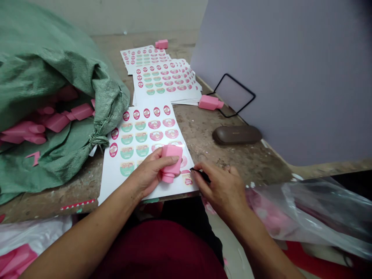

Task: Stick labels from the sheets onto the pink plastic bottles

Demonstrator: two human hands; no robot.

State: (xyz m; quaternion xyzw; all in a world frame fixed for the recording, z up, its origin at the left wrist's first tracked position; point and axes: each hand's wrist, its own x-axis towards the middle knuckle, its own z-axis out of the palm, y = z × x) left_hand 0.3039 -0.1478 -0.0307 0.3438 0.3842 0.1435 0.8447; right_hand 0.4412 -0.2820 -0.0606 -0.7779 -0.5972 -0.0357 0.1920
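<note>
My left hand [154, 170] is wrapped round a pink plastic bottle [172, 159], thumb across its flat side and neck pointing toward me. The bottle is over a white sheet of stickers [157, 190], printed with rows of oval and rounded labels in pink and green. Just right of the bottle, my right hand [219, 186] pinches a thin black tool [204, 175]; its tip is at the sheet's right edge, close to a label [186, 179] in the near corner. The fingers cover most of the tool, so I cannot tell its kind.
At left, a green woven sack [110, 104] gapes with several pink bottles [58, 122] inside. Stacked sticker sheets [165, 79] lie farther back. Another bottle [208, 102], a black wire stand [254, 96] and a brown case [236, 134] are beside a grey panel [279, 77]. Plastic bags [308, 209] hang at right.
</note>
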